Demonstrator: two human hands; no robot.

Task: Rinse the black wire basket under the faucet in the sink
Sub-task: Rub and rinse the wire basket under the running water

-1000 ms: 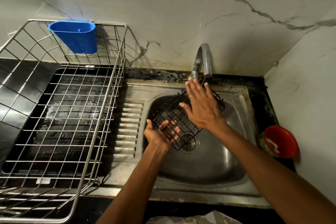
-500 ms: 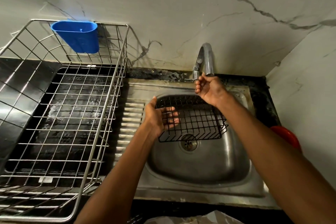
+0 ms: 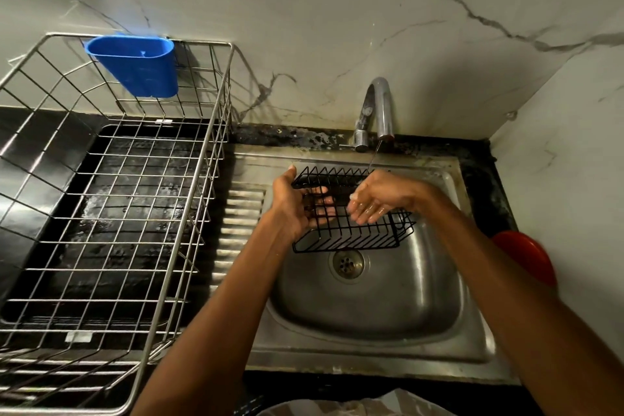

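Observation:
The black wire basket (image 3: 351, 233) hangs level over the steel sink (image 3: 388, 307), above the drain. My left hand (image 3: 293, 203) grips its left end, thumb on the rim and fingers under the wires. My right hand (image 3: 378, 199) lies flat inside the basket with wet, spread fingers. A thin stream of water falls from the chrome faucet (image 3: 380, 111) onto the basket's back rim beside my right hand.
A large steel dish rack (image 3: 111, 213) stands on the black counter at the left, with a blue plastic cup holder (image 3: 138, 67) hooked on its back rim. A red bowl (image 3: 526, 257) sits right of the sink, by the marble wall.
My right hand left the faucet handle and came down into the basket. Water now runs from the faucet. My left hand has kept its hold and leveled the basket under the spout.

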